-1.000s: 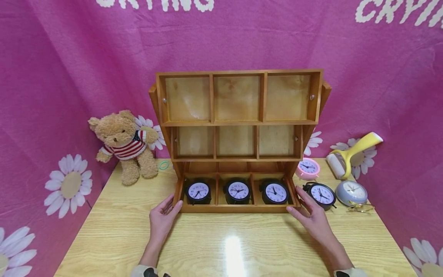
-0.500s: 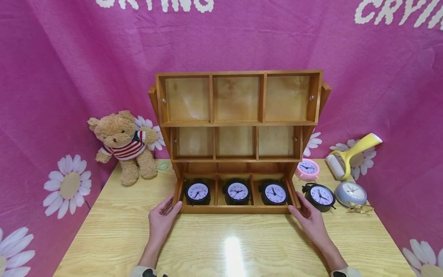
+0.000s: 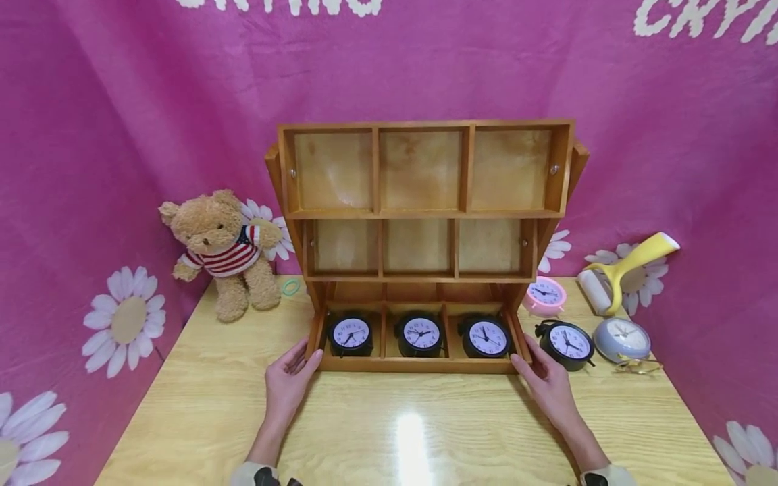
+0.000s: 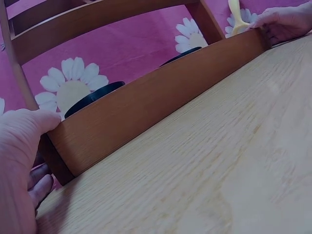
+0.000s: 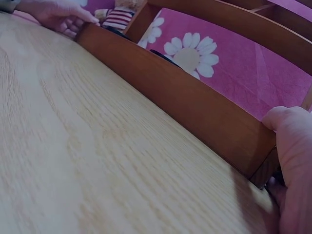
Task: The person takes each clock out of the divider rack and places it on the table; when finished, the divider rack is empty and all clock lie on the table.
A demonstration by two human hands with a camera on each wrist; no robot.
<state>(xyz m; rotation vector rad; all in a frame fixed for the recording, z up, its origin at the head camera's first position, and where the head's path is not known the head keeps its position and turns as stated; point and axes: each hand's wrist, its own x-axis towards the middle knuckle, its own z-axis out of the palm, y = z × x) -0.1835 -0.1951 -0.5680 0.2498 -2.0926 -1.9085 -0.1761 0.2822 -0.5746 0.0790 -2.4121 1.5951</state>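
Observation:
A wooden tiered organizer box (image 3: 425, 365) stands unfolded on the table, its tiers split into compartments. In its bottom tray sit three black alarm clocks: a left clock (image 3: 350, 333), a middle clock (image 3: 421, 334) and a right clock (image 3: 486, 337), one per compartment. My left hand (image 3: 288, 383) grips the tray's left front corner, thumb at the front and fingers along the side. At the opposite corner my right hand (image 3: 550, 385) holds the tray the same way. Both wrist views show a thumb on the front board (image 4: 146, 97), with some fingers hidden behind the end.
Right of the box lie another black alarm clock (image 3: 567, 345), a grey-blue clock (image 3: 623, 339), a pink clock (image 3: 545, 296), glasses (image 3: 638, 365) and a yellow-handled lint roller (image 3: 632, 270). A teddy bear (image 3: 221, 250) and a green ring (image 3: 291, 287) are at the left.
My right hand has shifted slightly inward, its thumb now up against the tray's front corner. The left hand keeps its hold. The whole head view has drifted a little; box and clocks look unmoved.

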